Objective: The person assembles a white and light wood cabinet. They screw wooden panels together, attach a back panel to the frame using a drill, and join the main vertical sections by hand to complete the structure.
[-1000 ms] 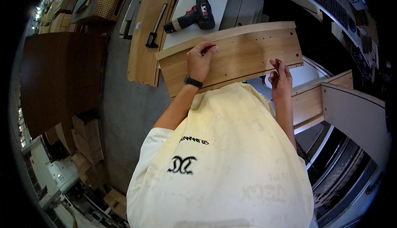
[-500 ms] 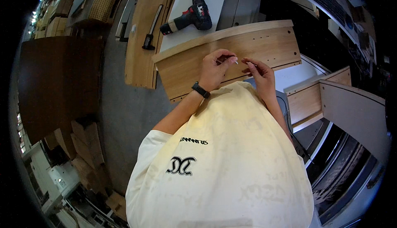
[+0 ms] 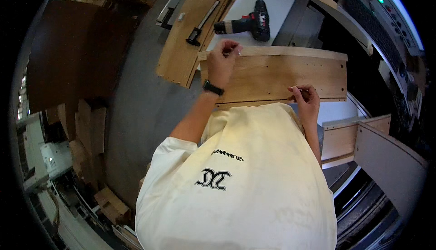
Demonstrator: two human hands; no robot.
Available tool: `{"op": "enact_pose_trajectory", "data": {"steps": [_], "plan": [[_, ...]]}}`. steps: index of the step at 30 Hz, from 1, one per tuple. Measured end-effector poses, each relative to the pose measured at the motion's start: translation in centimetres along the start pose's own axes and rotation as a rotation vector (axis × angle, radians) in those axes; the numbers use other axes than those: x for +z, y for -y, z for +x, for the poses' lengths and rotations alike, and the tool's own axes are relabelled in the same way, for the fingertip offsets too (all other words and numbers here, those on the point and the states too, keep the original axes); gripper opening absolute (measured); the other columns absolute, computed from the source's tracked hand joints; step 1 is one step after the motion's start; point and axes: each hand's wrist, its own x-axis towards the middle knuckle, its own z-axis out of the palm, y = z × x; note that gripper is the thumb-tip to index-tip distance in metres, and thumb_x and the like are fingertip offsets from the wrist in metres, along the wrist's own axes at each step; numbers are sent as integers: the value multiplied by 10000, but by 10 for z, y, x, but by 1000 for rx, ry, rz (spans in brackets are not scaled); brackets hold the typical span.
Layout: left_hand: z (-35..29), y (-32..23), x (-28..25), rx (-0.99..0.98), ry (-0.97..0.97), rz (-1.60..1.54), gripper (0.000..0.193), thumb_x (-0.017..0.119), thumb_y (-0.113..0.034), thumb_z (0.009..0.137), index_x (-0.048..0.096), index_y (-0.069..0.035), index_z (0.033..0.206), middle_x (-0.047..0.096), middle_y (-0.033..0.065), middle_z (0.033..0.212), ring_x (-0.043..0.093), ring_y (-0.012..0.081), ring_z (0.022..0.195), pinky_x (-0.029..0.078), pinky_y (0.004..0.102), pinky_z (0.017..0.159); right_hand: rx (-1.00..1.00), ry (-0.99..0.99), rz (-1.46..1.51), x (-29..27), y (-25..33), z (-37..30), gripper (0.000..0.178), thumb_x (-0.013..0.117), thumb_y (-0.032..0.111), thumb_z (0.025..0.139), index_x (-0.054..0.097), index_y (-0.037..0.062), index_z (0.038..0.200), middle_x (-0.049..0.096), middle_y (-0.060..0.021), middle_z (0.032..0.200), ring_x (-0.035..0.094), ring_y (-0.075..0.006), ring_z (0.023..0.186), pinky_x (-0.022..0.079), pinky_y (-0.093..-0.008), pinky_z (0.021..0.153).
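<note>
Clearly, writing shows on the pale shirt (image 3: 268, 191): dark lettering (image 3: 227, 155) and, below it, a looping black emblem (image 3: 213, 178), both upside down from this view. Light marks on the black-and-red drill (image 3: 260, 21) are too small to read.

The wooden board (image 3: 268, 75) lies just in front of the shirt, long and smooth-grained, with a raised strip along its far edge, a dark line along the near one, and small round holes. The left hand (image 3: 221, 64), a black watch (image 3: 213, 88) on its wrist, is over the board's left end, thumb and fingers pinched around a pale bit (image 3: 240, 52) too small to identify. The right hand (image 3: 307, 104) is over the near edge towards the right, fingers curled in to the thumb; whether they grip anything, I cannot tell.

Beyond, the drill rests on a glossy white panel (image 3: 240, 5). Left of it, a thin metal measuring tool (image 3: 194, 36) with a black slide lies on a brown plank (image 3: 179, 55), cut off at the top. The shirt hides part of the board's near edge.
</note>
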Motion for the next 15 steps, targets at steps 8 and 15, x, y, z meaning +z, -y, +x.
{"op": "enact_pose_trajectory", "data": {"steps": [8, 15], "plan": [[58, 13, -20, 529, 321, 740, 123, 655, -192, 867, 716, -101, 924, 703, 74, 913, 625, 252, 989, 510, 386, 836, -125, 3, -122, 7, -3, 10, 139, 709, 76, 895, 597, 8, 942, 691, -83, 882, 651, -124, 775, 524, -248, 698], [85, 8, -15, 486, 94, 657, 351, 721, -216, 818, 649, -144, 1155, 652, 90, 1150, 589, 280, 1114, 489, 410, 921, -138, -24, -44, 2, -7, 8, 140, 743, 59, 860, 631, -1, 918, 708, -98, 915, 662, -135, 796, 525, -260, 729]]}}
